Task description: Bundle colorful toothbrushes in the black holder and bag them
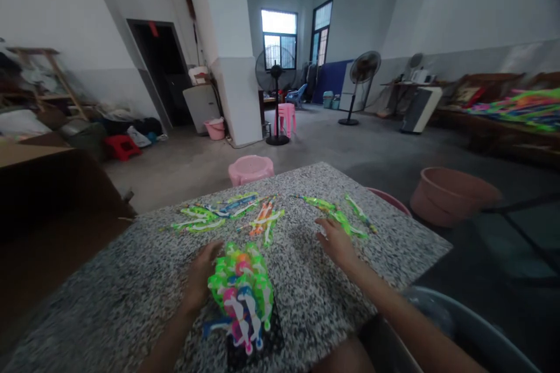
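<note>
A heaped stack of colourful plastic pieces (pixel 242 291), mostly bright green with white, pink, blue and orange parts, sits on a black perforated base (pixel 275 335) at the table's near side. My left hand (pixel 202 273) is at the left side of this stack, its blurred fingers stretched forward; whether it touches the stack I cannot tell. To the right, my right hand (pixel 336 240) reaches over the table with fingers apart and nothing in them. Just beyond its fingers lie long green and yellow plastic pieces (pixel 326 205). An orange and white bunch (pixel 263 220) lies between the hands, farther back.
The speckled stone table (pixel 306 291) also carries green, white and blue pieces (pixel 201 217) at back left. A cardboard box (pixel 52 227) stands left. Around it are a pink stool (pixel 251 169), a pink tub (pixel 450 198) and a grey-blue basin (pixel 472 320).
</note>
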